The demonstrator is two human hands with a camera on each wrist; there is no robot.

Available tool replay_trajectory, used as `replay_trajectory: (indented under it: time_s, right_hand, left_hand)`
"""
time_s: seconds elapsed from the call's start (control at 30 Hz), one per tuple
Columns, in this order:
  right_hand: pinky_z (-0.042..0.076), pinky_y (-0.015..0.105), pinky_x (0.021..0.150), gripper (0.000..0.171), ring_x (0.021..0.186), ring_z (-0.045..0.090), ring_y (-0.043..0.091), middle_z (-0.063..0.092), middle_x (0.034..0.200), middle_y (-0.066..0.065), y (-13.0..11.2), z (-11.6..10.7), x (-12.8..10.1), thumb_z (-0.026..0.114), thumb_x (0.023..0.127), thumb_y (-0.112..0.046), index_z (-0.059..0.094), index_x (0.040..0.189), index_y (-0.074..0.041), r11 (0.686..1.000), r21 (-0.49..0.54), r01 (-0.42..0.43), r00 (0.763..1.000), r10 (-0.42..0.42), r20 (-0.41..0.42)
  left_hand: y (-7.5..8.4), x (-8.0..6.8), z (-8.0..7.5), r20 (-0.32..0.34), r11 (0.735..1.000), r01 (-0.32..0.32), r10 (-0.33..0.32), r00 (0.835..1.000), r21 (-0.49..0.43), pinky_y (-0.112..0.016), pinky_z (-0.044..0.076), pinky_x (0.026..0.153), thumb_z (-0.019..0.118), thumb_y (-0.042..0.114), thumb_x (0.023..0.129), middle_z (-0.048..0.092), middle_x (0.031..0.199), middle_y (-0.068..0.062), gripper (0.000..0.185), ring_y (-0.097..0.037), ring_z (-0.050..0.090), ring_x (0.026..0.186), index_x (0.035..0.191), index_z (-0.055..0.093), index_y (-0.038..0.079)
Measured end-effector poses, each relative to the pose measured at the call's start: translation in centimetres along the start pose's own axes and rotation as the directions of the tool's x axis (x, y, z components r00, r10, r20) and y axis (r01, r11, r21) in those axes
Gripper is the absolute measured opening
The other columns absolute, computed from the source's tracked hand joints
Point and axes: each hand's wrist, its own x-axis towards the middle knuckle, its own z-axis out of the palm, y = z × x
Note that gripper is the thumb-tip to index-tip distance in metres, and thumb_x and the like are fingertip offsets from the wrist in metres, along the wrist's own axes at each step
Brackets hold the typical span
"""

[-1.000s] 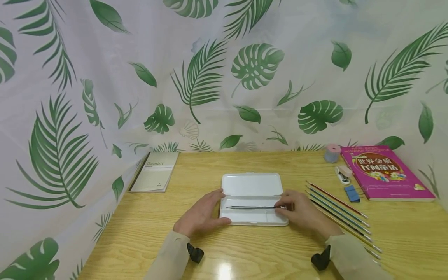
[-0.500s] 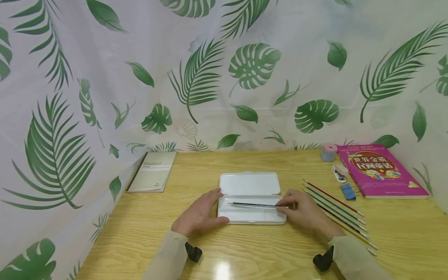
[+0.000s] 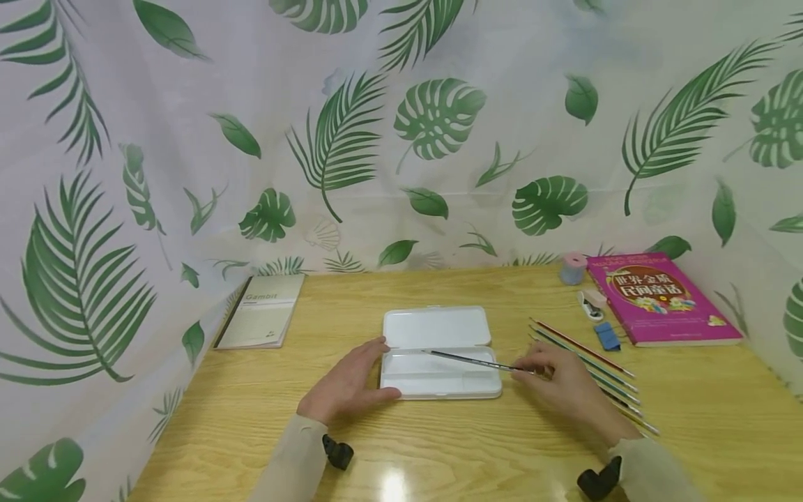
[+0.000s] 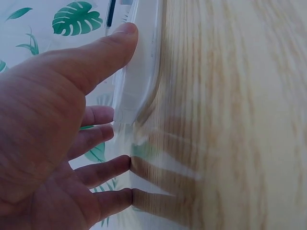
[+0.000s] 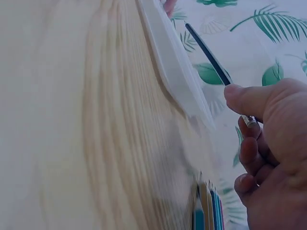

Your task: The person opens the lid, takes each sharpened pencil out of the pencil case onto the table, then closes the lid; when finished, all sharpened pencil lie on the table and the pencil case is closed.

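Observation:
A white pencil case (image 3: 439, 387) lies on the wooden table with its lid hinged back. My left hand (image 3: 345, 387) rests at the case's left end; its thumb (image 4: 108, 52) touches the front side and its other fingers are spread, fairly straight, around the far corner. My right hand (image 3: 564, 390) pinches a dark pencil (image 3: 470, 360) by its eraser end, between thumb and fingers. That pencil slants above the case, tip pointing left over the tray, as the right wrist view also shows. Several coloured pencils (image 3: 583, 355) lie in a row partly behind my right hand.
At right are a pink book (image 3: 665, 300), a blue clip-like item (image 3: 607, 336), a small white item (image 3: 591, 307) and a pink-and-blue cylinder (image 3: 572, 269). A notebook (image 3: 260, 314) lies at the far left. A leaf-patterned curtain (image 3: 351, 139) hangs behind the table.
My right hand has moved right and lifted the pencil from low in the case to a slant above it. My left hand stays at the case's end. The head view has shifted slightly.

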Motion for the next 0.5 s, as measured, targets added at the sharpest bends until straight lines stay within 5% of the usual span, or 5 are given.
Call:
replay_trajectory:
  time_s: [0.23,0.5]
  right_hand:
    - [0.041,0.023,0.054,0.006,0.066,0.047,0.009,0.062,0.086,-0.008,0.8,-2.2,-2.0,0.076,0.089,-0.017,0.079,0.094,-0.016,0.998,-0.007,-0.054,0.998,0.054,-0.028]
    - [0.036,0.022,0.047,0.006,0.061,0.043,0.008,0.058,0.077,-0.008,0.9,-5.4,-6.0,0.080,0.085,-0.013,0.079,0.090,-0.015,0.989,-0.082,-0.120,0.977,0.104,-0.184]
  left_hand:
    - [0.1,-0.1,0.0,0.003,1.000,0.002,-0.002,1.000,0.000,-0.045,0.031,0.118,0.071,0.055,0.088,0.031,0.160,-0.009,0.081,-0.028,0.033,0.144,0.149,0.042,0.010]
    - [0.3,0.0,-0.1,-0.005,1.000,-0.008,0.007,1.000,-0.015,-0.045,0.031,0.118,0.071,0.054,0.087,0.031,0.160,-0.009,0.082,-0.029,0.033,0.144,0.150,0.041,0.010]
